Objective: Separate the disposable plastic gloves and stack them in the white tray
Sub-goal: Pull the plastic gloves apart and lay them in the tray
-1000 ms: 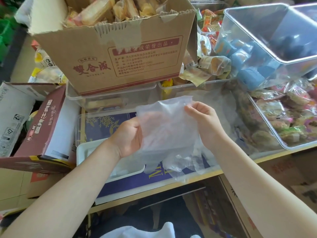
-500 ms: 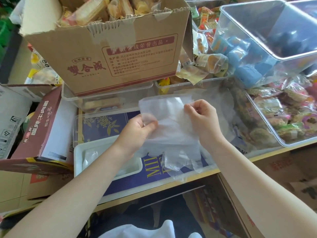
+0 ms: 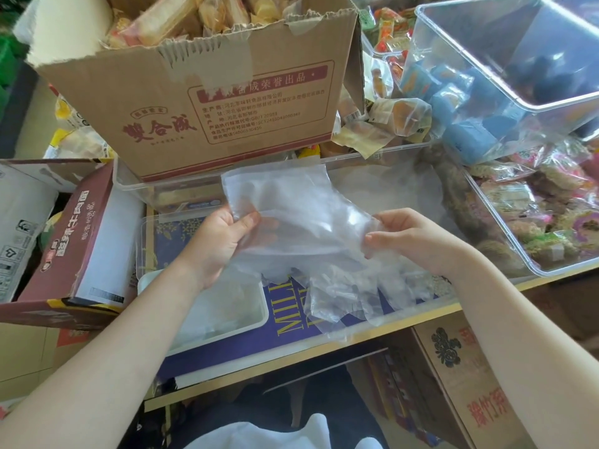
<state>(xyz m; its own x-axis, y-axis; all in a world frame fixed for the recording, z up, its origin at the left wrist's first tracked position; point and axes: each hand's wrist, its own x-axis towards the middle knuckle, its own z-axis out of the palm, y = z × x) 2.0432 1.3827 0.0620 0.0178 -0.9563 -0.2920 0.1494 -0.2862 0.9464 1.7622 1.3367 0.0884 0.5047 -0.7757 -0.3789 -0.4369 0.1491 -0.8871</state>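
Both hands hold the bunch of disposable plastic gloves [image 3: 301,218] up over the bench [image 3: 340,346]: the left hand [image 3: 223,241] pinches the cuff edge between thumb and fingers, and the right hand [image 3: 411,241] pinches the opposite side. Loose glove fingers hang down over a blue printed sheet [image 3: 291,322]. Below the left wrist lies the white tray [image 3: 207,343], with clear plastic already in it, just in front of a taped cardboard box [image 3: 207,102] of wrapped snacks.
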